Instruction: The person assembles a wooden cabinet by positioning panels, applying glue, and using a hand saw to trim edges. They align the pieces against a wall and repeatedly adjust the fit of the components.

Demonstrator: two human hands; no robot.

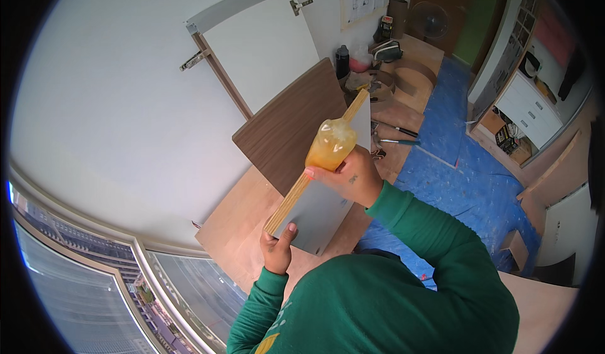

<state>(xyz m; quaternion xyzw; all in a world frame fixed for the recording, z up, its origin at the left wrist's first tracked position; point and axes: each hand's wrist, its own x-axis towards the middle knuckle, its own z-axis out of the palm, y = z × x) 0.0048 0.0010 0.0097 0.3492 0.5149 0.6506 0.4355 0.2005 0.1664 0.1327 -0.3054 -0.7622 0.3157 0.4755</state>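
My left hand point(277, 252) grips the near lower corner of a panel point(321, 218), its thumb on the pale grey face. The panel stands on edge, tilted, with its raw layered wood edge point(287, 206) facing up. My right hand point(357, 179) is closed around a clear, soft-looking plastic bottle point(329, 149) of amber liquid, probably glue. The bottle lies over the middle of that edge; its mouth is hidden, and I cannot tell whether it touches the wood. Behind it, a brown wood-grain panel point(293, 124) leans near the wall.
A white door panel point(261, 39) with metal hinges leans on the wall. Hand tools point(397, 141), a dark bottle point(342, 63) and rolled edging strip point(413, 76) lie on the plywood top. Blue sheeting point(454, 177) covers the floor at right; a window point(126, 278) is at lower left.
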